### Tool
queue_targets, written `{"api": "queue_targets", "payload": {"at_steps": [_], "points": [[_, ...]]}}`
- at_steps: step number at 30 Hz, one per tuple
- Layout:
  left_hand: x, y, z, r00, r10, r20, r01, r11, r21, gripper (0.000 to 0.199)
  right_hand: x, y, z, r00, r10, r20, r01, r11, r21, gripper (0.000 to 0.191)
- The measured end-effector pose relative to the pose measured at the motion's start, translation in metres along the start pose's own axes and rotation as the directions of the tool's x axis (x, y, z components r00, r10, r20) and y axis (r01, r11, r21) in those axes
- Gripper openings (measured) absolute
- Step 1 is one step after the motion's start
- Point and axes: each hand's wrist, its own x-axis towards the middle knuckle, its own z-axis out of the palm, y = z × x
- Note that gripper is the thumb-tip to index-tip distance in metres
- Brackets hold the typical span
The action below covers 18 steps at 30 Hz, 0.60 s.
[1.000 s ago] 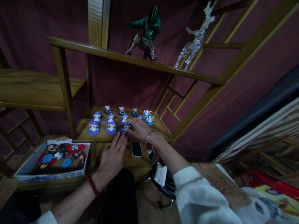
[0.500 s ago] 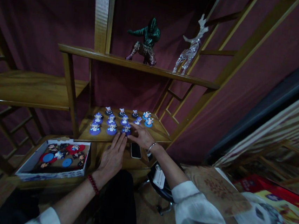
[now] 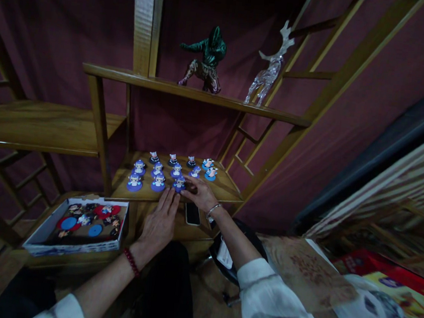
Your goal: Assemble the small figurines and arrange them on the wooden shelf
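On the lower shelf [image 3: 224, 186], several small purple monkey-like figurines on round bases stand in rows. My right hand [image 3: 203, 196] comes in from the right, its thumb in front of and its index finger behind the front-row right figurine [image 3: 178, 183], gripping it. My left hand [image 3: 158, 226] reaches up to the shelf's front edge with its fingers stretched out. Its fingertips are at the front of that same figurine's base. Beside it in the front row stand a middle figurine [image 3: 158, 181] and a left figurine [image 3: 134, 181].
Behind are black-based figurines [image 3: 172, 159] and blue-based ones [image 3: 210, 173]. A box [image 3: 123, 220] of loose figurines stands lower left; a phone [image 3: 192, 214] lies below the shelf. Above stand a green hooded statue [image 3: 212, 54] and a clear deer [image 3: 269, 72]. A stool [image 3: 229, 273] stands at right.
Both hands stay at the front right figurine. It has shifted very slightly left, and the right hand and forearm have moved a little left with it.
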Motion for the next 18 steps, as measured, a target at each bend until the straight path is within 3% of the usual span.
{"api": "queue_targets", "payload": {"at_steps": [18], "points": [[-0.0015,-0.0048,0.0031,1.0,0.018,-0.02,-0.02,0.996,-0.086,0.062,0.0011,0.0041,0.004,0.999,0.035,-0.016,-0.034,0.995,0.096,0.043]]}}
